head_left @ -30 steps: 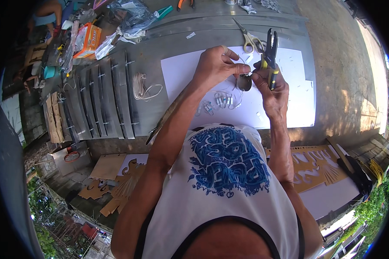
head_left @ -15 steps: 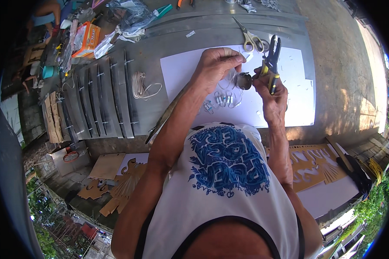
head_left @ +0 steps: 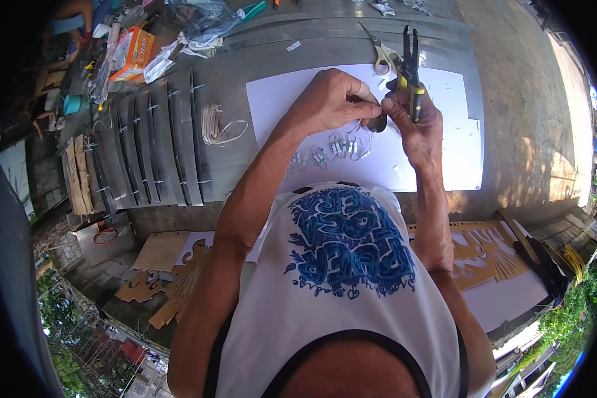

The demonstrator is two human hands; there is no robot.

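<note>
My right hand (head_left: 419, 129) holds a wire stripper (head_left: 411, 56) with yellow-and-black handles, its dark jaws pointing away from me. Its thumb and forefinger reach left and meet the fingertips of my left hand (head_left: 335, 103). That hand is closed in a pinch; what lies between the fingertips is too small to make out. Just under the fingers is a small dark round object (head_left: 378, 123), partly hidden. Thin wires run from there to a string of small light modules (head_left: 341, 147) on the white sheet (head_left: 278, 89). Scissors (head_left: 380, 56) lie beyond, partly behind the wire stripper.
A coil of pale cord (head_left: 217, 126) lies left of the sheet, beside several metal strips (head_left: 172, 142) with wire ties. An orange box (head_left: 136, 53) and plastic bags (head_left: 205, 26) sit at the far left. Cut-out brown panels (head_left: 477, 259) lie below the table edge.
My hands have come together; the right thumb and forefinger now meet the left fingertips. The wire stripper has tilted more upright and moved slightly farther away. The dark round object is more covered.
</note>
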